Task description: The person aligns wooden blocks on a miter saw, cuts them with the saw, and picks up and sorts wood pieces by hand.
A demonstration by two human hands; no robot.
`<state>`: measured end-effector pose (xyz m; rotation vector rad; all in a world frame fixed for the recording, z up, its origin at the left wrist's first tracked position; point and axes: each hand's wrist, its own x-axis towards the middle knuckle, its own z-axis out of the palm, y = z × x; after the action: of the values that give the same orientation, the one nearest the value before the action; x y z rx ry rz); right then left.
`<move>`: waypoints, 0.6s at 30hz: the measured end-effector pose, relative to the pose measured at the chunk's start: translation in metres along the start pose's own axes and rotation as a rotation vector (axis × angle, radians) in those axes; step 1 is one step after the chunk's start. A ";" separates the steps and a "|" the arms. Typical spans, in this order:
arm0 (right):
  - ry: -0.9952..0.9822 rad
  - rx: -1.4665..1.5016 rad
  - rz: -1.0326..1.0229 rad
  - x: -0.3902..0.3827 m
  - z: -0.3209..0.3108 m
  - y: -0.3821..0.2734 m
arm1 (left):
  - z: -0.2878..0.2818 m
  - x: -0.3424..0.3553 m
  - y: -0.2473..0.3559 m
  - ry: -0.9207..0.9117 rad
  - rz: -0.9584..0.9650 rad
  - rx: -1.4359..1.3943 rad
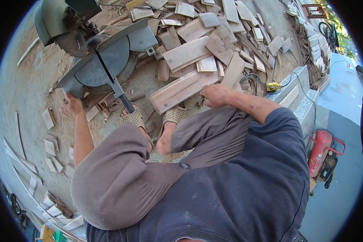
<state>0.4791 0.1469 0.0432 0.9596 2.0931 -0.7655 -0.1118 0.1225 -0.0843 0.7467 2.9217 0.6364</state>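
- Wooden plank (181, 92) lies at twelve o'clock; best held level.
- Right hand (216, 96), two o'clock: fingers curled at its edge; cannot tell if pinching.
- Left hand (72, 105), nine o'clock: fingers loosely spread by the saw (103, 66); mind its blade (70, 46).

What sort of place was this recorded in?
Probably a woodworking yard or open workshop: there's a miter saw, a heap of cut boards beside it, and a red air compressor.
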 end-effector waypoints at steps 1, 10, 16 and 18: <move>0.035 0.021 0.036 0.006 -0.010 0.000 | 0.000 0.000 0.002 0.001 0.003 0.000; 0.812 -0.303 0.081 0.104 -0.060 0.067 | 0.003 0.006 -0.008 -0.017 0.026 -0.014; 0.285 -0.300 0.049 0.107 -0.091 0.064 | -0.002 0.001 0.000 -0.066 0.005 0.001; 0.353 -0.299 -0.010 0.105 -0.076 0.067 | -0.001 0.000 -0.001 -0.038 -0.007 -0.001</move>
<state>0.4562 0.2814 -0.0101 0.9692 2.4291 -0.2850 -0.1123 0.1215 -0.0836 0.7393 2.8883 0.6166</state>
